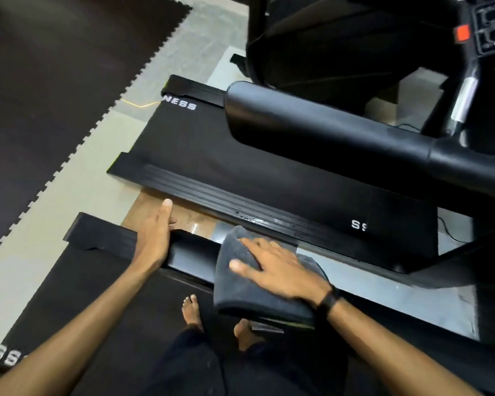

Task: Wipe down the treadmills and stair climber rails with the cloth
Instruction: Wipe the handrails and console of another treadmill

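Observation:
A dark grey cloth (235,284) is draped over the black handrail (192,254) of the treadmill I stand on. My right hand (275,270) lies flat on the cloth with fingers spread, pressing it onto the rail. My left hand (155,232) grips the end of the same rail, thumb up, fingers wrapped over its far side. My bare feet (193,312) stand on the black belt (97,295) below. A second treadmill lies beyond, with a thick black handrail (312,132) and a ribbed side rail (212,192).
Dark interlocking floor mats (55,95) cover the left side, with pale tile floor (77,172) between them and the machines. A console with a red button (462,32) sits at the top right. A thin yellow cable (137,104) lies on the floor.

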